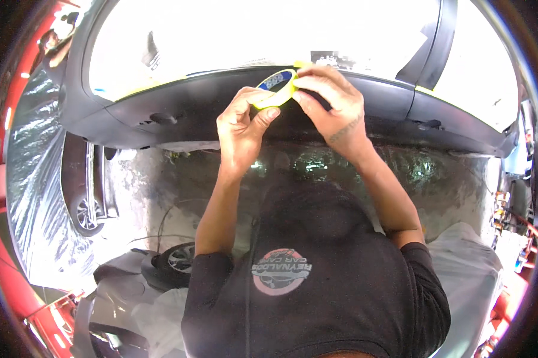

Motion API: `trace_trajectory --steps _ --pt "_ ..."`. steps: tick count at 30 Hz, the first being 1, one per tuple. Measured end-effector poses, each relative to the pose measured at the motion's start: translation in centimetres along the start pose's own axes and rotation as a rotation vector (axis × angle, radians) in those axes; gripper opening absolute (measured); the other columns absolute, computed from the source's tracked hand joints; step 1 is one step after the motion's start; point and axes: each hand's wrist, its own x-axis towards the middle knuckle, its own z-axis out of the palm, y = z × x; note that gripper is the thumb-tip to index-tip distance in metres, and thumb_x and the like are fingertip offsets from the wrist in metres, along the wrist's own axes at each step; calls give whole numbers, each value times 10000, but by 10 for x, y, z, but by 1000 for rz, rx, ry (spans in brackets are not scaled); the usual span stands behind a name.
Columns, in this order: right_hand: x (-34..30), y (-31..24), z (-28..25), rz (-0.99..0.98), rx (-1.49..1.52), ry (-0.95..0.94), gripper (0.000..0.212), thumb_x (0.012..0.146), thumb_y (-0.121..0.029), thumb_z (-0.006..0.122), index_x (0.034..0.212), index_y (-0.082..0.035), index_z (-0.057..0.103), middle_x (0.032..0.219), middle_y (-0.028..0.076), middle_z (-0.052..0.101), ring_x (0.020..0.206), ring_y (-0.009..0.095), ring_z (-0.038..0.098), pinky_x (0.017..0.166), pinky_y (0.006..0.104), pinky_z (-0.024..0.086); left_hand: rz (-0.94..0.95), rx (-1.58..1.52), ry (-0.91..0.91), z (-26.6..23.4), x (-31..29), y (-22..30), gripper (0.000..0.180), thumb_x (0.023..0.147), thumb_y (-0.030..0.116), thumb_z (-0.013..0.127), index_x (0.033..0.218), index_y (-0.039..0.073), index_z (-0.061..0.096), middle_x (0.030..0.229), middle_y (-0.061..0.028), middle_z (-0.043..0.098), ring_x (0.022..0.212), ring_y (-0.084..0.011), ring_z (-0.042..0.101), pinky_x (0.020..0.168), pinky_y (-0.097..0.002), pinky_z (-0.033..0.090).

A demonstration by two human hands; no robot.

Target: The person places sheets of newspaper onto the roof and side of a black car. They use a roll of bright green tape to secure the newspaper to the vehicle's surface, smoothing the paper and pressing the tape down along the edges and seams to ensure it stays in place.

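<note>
A roll of bright yellow masking tape [287, 93] with a blue inner core is held up before the dark car side. Around its left and lower rim close the fingers and thumb of my left hand [240, 126]. My right hand [336, 108] pinches the tape at the roll's right edge between thumb and fingers. Just behind both hands runs the dark car door [203, 107], under a bright white window area [215, 36]. Along the lower window edge lies a strip of yellow tape [139, 93]; a small yellow piece shows above my right fingers.
Door handles [164, 119] stand out on the car side. Behind me are a grey car [117, 277] with a wheel [176, 259] and a whitish sheet [469, 262]. Clear plastic [39, 179] hangs at the left. Another person [57, 51] stands at the upper left.
</note>
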Motion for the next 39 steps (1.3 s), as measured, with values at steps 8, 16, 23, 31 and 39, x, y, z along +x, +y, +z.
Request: trace_trajectory --steps 8,16,23,31,39 --pt "-18 -8 6 32 -102 147 157 835 27 793 987 36 756 986 147 746 880 279 758 774 350 634 294 646 41 28 1 15 219 819 51 844 1026 81 778 953 -55 714 921 -262 663 935 -411 454" --pt "-32 8 26 227 32 128 89 861 39 751 946 20 729 985 136 747 824 265 747 729 335 607 270 740 74 31 -10 5 219 811 31 831 1016 75 767 931 -36 706 912 -239 660 934 -411 436" --pt "-35 -1 50 254 133 135 82 850 64 713 916 19 692 941 126 710 787 244 712 703 333 576 254 819 64 10 -20 2 239 807 32 837 1031 76 767 947 -49 707 930 -257 651 970 -427 428" --pt "-19 8 47 525 874 -126 188 982 -108 630 1072 19 736 1232 92 658 1051 138 623 924 306 496 -264 -324 -95 -79 -25 -29 196 944 -25 738 1140 -26 746 1053 -29 695 964 -106 600 864 -279 470" --pt "-23 -24 138 682 399 -326 243 940 -132 580 1009 53 722 705 74 676 631 126 616 602 306 501 -185 -57 23 -130 -30 -46 302 931 10 771 1224 -12 706 1313 -85 615 1194 -208 640 1066 -367 529"
